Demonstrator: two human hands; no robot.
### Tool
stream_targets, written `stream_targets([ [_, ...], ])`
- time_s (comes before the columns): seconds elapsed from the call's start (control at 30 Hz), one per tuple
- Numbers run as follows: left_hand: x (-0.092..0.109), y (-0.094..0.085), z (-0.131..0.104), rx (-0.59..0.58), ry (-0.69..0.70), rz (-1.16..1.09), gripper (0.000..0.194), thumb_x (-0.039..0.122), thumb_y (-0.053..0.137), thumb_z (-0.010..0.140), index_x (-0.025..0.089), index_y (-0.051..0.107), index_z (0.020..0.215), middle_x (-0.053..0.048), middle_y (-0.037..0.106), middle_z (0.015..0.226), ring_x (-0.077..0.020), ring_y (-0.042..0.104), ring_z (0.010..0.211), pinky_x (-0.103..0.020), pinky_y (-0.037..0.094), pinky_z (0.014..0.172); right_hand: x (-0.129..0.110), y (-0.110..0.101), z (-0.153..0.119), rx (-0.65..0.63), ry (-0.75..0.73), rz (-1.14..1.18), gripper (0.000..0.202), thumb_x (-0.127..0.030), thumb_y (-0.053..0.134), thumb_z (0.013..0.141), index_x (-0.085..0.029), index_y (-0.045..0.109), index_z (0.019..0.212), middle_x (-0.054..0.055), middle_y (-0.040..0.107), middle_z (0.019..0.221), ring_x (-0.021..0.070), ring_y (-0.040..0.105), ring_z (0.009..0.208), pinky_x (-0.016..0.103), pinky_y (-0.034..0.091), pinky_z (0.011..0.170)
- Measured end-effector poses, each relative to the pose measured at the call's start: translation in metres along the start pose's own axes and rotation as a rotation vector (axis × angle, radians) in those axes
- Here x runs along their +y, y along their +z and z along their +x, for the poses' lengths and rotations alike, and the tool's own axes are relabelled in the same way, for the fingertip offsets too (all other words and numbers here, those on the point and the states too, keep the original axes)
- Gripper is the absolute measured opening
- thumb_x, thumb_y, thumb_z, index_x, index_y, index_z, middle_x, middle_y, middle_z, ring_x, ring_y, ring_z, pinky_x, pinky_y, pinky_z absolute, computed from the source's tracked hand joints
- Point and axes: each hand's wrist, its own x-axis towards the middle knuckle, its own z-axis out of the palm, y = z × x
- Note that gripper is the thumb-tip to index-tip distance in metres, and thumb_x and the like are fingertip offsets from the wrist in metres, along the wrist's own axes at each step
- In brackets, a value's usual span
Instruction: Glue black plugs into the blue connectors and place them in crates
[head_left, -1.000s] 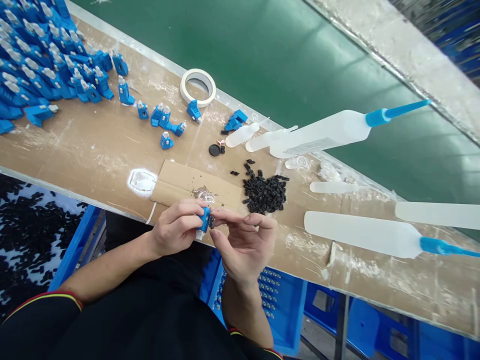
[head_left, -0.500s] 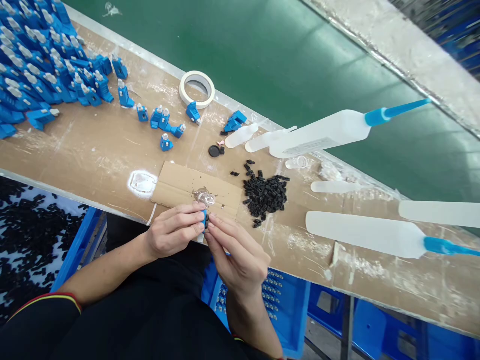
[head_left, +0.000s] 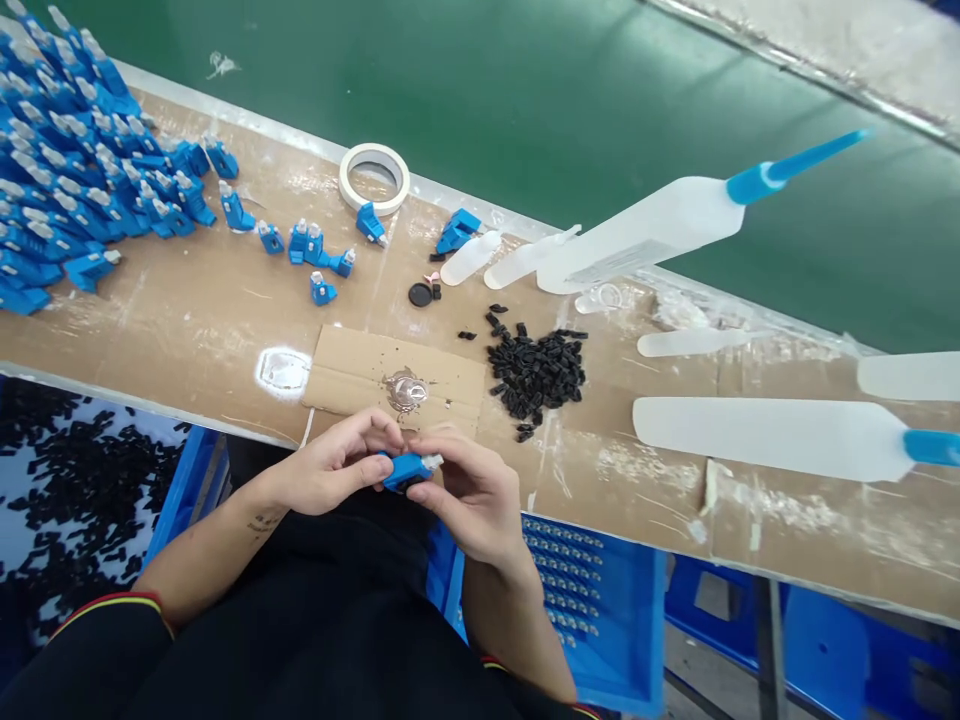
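Forearms [head_left: 214, 545] slant forward from either side in the head view, left hand [head_left: 330, 475] and right hand [head_left: 476, 495] meeting at the near edge of the tabletop [head_left: 187, 320]. Below it, a blue tray [head_left: 634, 625] holds rows of small shiny parts [head_left: 571, 577]; a blue crate [head_left: 180, 490] at left holds scattered black pieces [head_left: 82, 500]. Both hands grip one blue piece [head_left: 403, 468] between thumbs and fingers, its white tip [head_left: 433, 462] toward the right hand.
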Motion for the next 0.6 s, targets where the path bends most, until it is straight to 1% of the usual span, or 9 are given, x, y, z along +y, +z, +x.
stream_targets([
  [0.07,-0.004,0.004,0.001,0.075,0.092,0.202,0.027,0.035,0.063,0.096,0.022,0.048,0.115,-0.009,0.068,0.103,-0.0167,0.069,0.086,-0.026,0.056,0.07,0.004,0.008,-0.002,0.136,0.059,0.117,0.028,-0.03,0.08,0.082,-0.03,0.073,0.11,0.002,0.07,0.091,0.0176,0.064,0.083,0.031,0.055,0.072],
  [0.13,-0.008,0.007,0.003,0.125,0.271,0.453,0.032,0.032,0.066,0.093,0.021,0.047,0.117,-0.007,0.065,0.097,-0.0166,0.066,0.082,-0.027,0.055,0.07,0.008,0.016,-0.005,0.238,0.118,0.203,0.027,-0.036,0.082,0.08,-0.028,0.074,0.104,0.001,0.068,0.086,0.0158,0.063,0.077,0.028,0.055,0.067],
  [0.2,-0.012,0.008,0.006,0.11,0.437,0.623,0.028,0.027,0.062,0.094,0.02,0.046,0.116,-0.005,0.062,0.09,-0.0161,0.062,0.077,-0.027,0.053,0.067,0.011,0.021,-0.008,0.294,0.136,0.255,0.028,-0.04,0.084,0.076,-0.025,0.075,0.098,0.002,0.067,0.081,0.0155,0.063,0.073,0.027,0.054,0.064],
  [0.23,-0.013,0.007,0.007,0.081,0.482,0.663,0.026,0.026,0.06,0.094,0.02,0.046,0.115,-0.005,0.061,0.088,-0.0161,0.061,0.075,-0.027,0.053,0.066,0.012,0.022,-0.009,0.304,0.134,0.28,0.028,-0.04,0.085,0.075,-0.025,0.076,0.096,0.002,0.067,0.08,0.0156,0.063,0.072,0.027,0.054,0.063],
  [0.33,-0.011,0.003,0.008,0.003,0.507,0.71,0.02,0.026,0.056,0.095,0.019,0.045,0.111,-0.005,0.06,0.085,-0.016,0.057,0.072,-0.027,0.052,0.064,0.012,0.02,-0.013,0.252,0.142,0.352,0.026,-0.035,0.088,0.071,-0.025,0.077,0.093,0.002,0.069,0.079,0.0161,0.065,0.071,0.027,0.055,0.062],
  [0.4,-0.004,0.0,0.007,-0.037,0.531,0.807,0.014,0.026,0.054,0.095,0.018,0.046,0.103,-0.004,0.058,0.079,-0.0156,0.053,0.067,-0.027,0.05,0.061,0.01,0.015,-0.015,0.189,0.181,0.378,0.026,-0.034,0.087,0.073,-0.025,0.077,0.095,0.004,0.072,0.083,0.0171,0.067,0.073,0.027,0.056,0.062],
  [0.47,0.006,-0.003,0.003,-0.09,0.582,1.002,0.007,0.022,0.052,0.094,0.018,0.047,0.096,-0.003,0.056,0.073,-0.0159,0.049,0.062,-0.028,0.047,0.059,0.009,0.01,-0.017,0.127,0.252,0.363,0.021,-0.035,0.084,0.076,-0.023,0.077,0.092,0.005,0.072,0.085,0.0169,0.067,0.071,0.026,0.056,0.061],
  [0.5,0.011,-0.003,0.001,-0.121,0.604,1.123,0.004,0.019,0.052,0.093,0.017,0.048,0.092,-0.003,0.055,0.07,-0.0161,0.048,0.061,-0.029,0.045,0.058,0.009,0.008,-0.018,0.091,0.299,0.349,0.019,-0.036,0.082,0.078,-0.022,0.077,0.09,0.005,0.071,0.082,0.0161,0.066,0.068,0.025,0.055,0.059],
  [0.6,0.026,-0.002,-0.005,-0.205,0.646,1.435,0.007,0.018,0.054,0.09,0.017,0.052,0.083,-0.002,0.054,0.068,-0.0163,0.047,0.06,-0.031,0.043,0.057,0.011,0.009,-0.023,-0.027,0.434,0.326,0.021,-0.039,0.081,0.079,-0.018,0.076,0.083,0.004,0.068,0.07,0.0131,0.059,0.056,0.023,0.05,0.052],
])
